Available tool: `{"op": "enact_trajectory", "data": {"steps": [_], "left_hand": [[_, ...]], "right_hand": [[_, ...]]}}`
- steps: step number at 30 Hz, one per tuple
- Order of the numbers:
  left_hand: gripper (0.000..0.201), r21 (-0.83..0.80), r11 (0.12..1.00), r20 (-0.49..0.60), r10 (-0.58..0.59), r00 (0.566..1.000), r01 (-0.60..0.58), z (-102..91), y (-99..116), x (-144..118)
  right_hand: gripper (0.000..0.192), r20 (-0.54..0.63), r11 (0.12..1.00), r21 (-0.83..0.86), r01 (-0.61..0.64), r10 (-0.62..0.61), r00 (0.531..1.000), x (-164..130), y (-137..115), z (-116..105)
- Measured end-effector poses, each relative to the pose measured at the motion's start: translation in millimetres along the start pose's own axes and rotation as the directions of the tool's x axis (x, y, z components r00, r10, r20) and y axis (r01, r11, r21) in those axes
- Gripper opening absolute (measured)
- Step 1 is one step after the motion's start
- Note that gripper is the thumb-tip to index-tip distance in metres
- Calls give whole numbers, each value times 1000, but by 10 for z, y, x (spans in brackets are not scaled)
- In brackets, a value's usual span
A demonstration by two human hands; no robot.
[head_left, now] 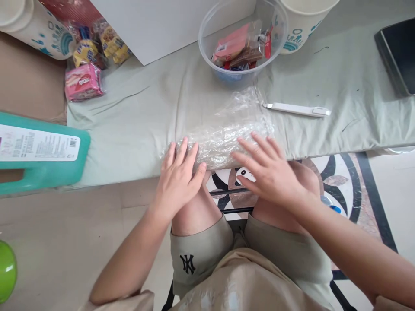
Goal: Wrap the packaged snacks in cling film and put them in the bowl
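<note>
Left hand [178, 181] and right hand [267, 170]: fingers spread flat, grasping nothing, fingertips resting on the plastic wrap [223, 134] at the table [136, 125] edge; white cutter [296, 109] lies beyond the right fingertips

Bright, even daylight; slight wide-angle edge distortion.

Clear plastic film [227, 129]: glossy, crinkled. Table cover [136, 121]: matt pale-green cloth, lightly creased. Bowl [243, 34]: transparent smooth plastic. Snack packets [83, 81]: shiny foil-like wrappers. Cutter [296, 109]: white matt plastic. Floor [356, 181]: polished patterned stone.
</note>
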State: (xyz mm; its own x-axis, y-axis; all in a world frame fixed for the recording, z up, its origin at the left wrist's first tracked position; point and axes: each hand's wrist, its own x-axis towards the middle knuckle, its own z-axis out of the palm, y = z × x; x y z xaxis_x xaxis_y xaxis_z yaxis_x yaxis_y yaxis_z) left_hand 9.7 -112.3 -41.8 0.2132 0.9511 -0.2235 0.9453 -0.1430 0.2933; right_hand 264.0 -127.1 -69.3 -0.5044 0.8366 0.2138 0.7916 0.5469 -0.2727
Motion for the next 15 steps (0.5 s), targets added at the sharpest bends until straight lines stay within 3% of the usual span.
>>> {"op": "enact_trajectory", "data": {"steps": [2,5,10,12,14,15], "left_hand": [[66,-32,996,-27,-82,996,81,54,66,-140],[67,-87,987,-79,-144,986,137,75,121,-272],[57,-91,986,-134,-153,979,142,-140,17,-364],[48,-68,997,-165,-59,984,49,-262,8,-335],[39,-83,979,-156,170,973,-184,-346,75,-230],[37,-107,939,-124,315,941,-328,-364,135,-148]], "right_hand": [[44,-31,996,-1,89,-89,996,67,-207,127],[36,-102,993,22,119,-116,988,180,-407,338],[23,-125,970,190,153,-131,984,203,-312,388],[22,-108,947,258,193,-170,980,167,-216,312],[23,-85,929,295,225,-209,974,140,-131,243],[24,-86,922,300,244,-229,970,135,-96,218]]}}
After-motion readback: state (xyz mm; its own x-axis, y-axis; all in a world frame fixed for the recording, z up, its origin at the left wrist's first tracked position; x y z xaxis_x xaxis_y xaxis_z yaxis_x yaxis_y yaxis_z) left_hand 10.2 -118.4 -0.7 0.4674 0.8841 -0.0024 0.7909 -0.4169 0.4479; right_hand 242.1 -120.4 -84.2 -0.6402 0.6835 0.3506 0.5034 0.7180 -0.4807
